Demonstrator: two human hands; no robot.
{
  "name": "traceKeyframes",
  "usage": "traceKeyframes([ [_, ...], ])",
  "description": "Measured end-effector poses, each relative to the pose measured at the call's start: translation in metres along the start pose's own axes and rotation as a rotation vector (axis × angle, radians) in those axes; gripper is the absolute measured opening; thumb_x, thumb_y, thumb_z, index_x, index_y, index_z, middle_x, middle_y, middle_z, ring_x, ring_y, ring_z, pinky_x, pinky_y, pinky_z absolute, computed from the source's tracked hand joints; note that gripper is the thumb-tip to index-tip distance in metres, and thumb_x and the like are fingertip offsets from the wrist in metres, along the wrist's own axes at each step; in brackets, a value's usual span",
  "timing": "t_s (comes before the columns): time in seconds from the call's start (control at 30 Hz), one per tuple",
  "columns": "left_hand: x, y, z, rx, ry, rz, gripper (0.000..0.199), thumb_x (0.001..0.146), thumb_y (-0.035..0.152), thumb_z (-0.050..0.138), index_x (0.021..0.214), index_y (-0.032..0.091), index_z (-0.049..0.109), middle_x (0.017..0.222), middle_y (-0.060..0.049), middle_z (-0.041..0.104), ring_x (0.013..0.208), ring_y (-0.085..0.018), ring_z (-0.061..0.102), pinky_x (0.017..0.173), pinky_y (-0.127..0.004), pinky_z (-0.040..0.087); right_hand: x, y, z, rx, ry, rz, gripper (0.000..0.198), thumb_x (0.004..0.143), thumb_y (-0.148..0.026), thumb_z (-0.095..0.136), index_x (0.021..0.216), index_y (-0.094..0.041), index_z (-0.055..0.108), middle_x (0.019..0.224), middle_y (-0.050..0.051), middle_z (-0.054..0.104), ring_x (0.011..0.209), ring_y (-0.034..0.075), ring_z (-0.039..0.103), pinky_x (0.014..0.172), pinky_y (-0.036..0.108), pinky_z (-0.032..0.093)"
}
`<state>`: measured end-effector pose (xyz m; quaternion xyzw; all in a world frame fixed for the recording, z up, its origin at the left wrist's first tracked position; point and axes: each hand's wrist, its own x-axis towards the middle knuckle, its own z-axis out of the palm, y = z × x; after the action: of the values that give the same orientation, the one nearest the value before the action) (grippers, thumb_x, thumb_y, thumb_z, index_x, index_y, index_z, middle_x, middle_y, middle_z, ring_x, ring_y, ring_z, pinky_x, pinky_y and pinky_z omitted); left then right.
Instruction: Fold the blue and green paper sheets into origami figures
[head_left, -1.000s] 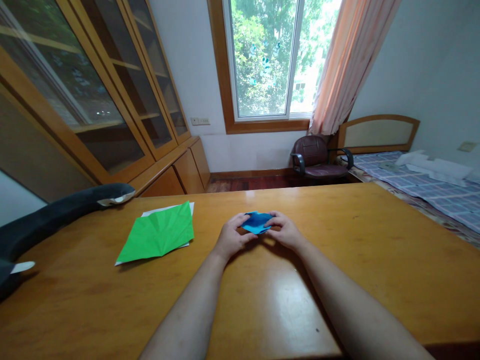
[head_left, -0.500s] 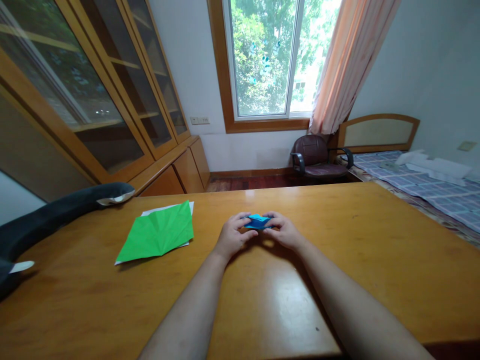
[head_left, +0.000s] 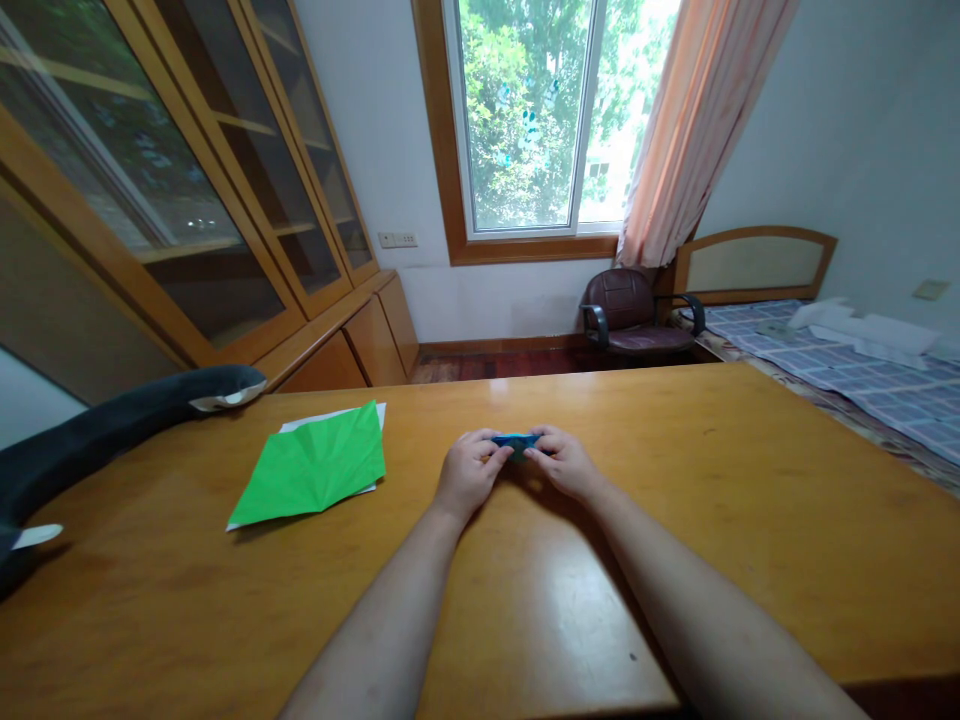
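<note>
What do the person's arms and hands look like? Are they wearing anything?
The left hand and right hand are bare: no gloves. The left forearm and right forearm get narrower toward the hands, with no sleeves, watch or bracelet showing. I see no rings either.

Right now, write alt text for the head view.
A person's left hand and right hand hold a small folded blue paper between them over a wooden table. A creased green sheet lies to the left; a window is beyond.

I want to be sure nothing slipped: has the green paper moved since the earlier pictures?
No. Judged against the table, the green paper lies in the same place.
</note>
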<state>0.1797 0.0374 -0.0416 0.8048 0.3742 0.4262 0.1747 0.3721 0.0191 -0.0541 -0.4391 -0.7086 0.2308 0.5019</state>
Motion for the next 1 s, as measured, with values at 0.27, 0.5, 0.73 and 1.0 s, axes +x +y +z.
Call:
traceKeyframes([
  [0.27,-0.001,0.006,0.001,0.201,0.065,0.071,0.023,0.085,0.040,0.060,0.076,0.020,0.066,0.092,-0.006,0.066,0.088,-0.020,0.060,0.081,-0.033,0.048,0.000,0.002,0.002,-0.119,0.083,0.049,0.033,0.082,-0.033,0.056,0.052,-0.018,0.059,0.057,0.000,0.054,0.056,0.012,0.048,0.056,0.025,0.037],
  [0.5,-0.006,0.031,0.003,0.344,0.085,0.402,0.038,0.082,0.034,0.064,0.116,0.020,0.058,0.115,-0.010,0.062,0.110,-0.025,0.055,0.097,-0.040,0.045,0.001,0.003,-0.003,-0.159,0.192,0.124,0.035,0.079,-0.038,0.057,0.050,-0.018,0.055,0.052,-0.002,0.049,0.053,0.012,0.044,0.053,0.024,0.034],
  [0.73,-0.007,0.036,0.016,0.444,-0.141,0.385,0.055,0.081,0.021,0.060,0.133,0.016,0.047,0.137,-0.011,0.051,0.131,-0.029,0.041,0.109,-0.048,0.034,0.000,0.003,-0.001,-0.151,0.190,0.093,0.033,0.080,-0.033,0.051,0.050,-0.018,0.054,0.051,-0.001,0.051,0.052,0.011,0.043,0.053,0.024,0.034],
  [1.0,-0.006,0.021,0.021,0.441,-0.107,0.358,0.053,0.081,0.009,0.049,0.133,0.017,0.048,0.136,-0.009,0.053,0.130,-0.025,0.043,0.109,-0.045,0.036,0.001,-0.005,-0.001,-0.159,0.135,0.035,0.030,0.081,-0.033,0.054,0.055,-0.019,0.059,0.055,0.000,0.057,0.054,0.013,0.048,0.056,0.024,0.038],
])
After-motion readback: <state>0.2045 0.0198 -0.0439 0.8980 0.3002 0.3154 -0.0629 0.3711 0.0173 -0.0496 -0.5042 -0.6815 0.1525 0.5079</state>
